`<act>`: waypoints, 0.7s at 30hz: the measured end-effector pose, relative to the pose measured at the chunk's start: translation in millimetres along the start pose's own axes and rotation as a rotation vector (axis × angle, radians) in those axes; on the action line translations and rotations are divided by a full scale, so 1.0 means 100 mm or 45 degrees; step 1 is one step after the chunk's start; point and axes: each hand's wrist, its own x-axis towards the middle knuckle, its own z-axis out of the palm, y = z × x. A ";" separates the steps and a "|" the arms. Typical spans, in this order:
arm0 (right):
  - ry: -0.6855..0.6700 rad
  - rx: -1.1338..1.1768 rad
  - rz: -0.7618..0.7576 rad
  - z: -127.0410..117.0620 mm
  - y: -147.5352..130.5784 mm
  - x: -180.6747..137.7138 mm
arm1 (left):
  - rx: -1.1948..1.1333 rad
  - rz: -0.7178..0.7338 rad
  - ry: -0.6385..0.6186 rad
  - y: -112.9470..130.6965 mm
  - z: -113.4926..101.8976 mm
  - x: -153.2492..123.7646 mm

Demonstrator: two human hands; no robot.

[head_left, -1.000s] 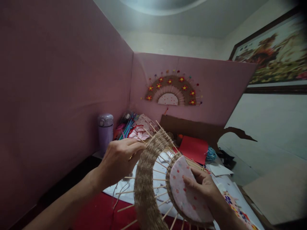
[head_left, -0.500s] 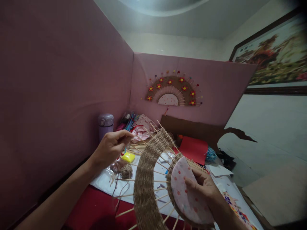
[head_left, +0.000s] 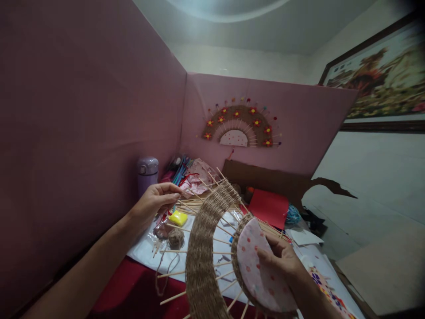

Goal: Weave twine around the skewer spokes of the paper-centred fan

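A: What is held nearest?

B: A half-round woven fan (head_left: 201, 248) is held up, tilted, over a red cloth (head_left: 122, 288) and a white sheet (head_left: 141, 254); its cloth-covered middle (head_left: 257, 266) is gripped by the right hand (head_left: 282, 261), the thumb pressed on the front and the fingers partly hidden behind

A: And what is done with the left hand (head_left: 159, 199)?

B: Its thumb and fingertips are brought together, and a thin strand (head_left: 204, 185) seems to be pinched there, stretched to the fan's upper end

A: What is seen beyond?

B: A ball of twine (head_left: 175, 238) and a yellow packet (head_left: 178, 218) are laid on the sheet; farther back, red paper (head_left: 268, 207) is set near blue yarn (head_left: 293, 215), a purple bottle (head_left: 148, 177) is stood at the left, and a second fan (head_left: 245, 114), dotted with red flowers, is mounted on the pink wall (head_left: 305, 128)
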 end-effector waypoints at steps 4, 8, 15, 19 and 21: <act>-0.003 0.015 0.023 0.00 -0.01 0.00 | 0.027 -0.003 -0.027 -0.03 0.02 0.00; -0.008 0.018 0.020 0.00 -0.02 -0.01 | 0.006 0.077 0.012 0.04 0.02 -0.01; -0.034 0.085 0.022 0.00 -0.02 -0.01 | 0.038 0.086 0.110 0.05 0.02 0.03; -0.058 0.116 0.039 0.01 -0.02 -0.01 | 0.070 0.051 0.013 -0.07 0.06 0.01; -0.048 0.116 0.014 0.01 -0.01 -0.02 | 0.042 0.020 -0.114 -0.13 0.09 -0.01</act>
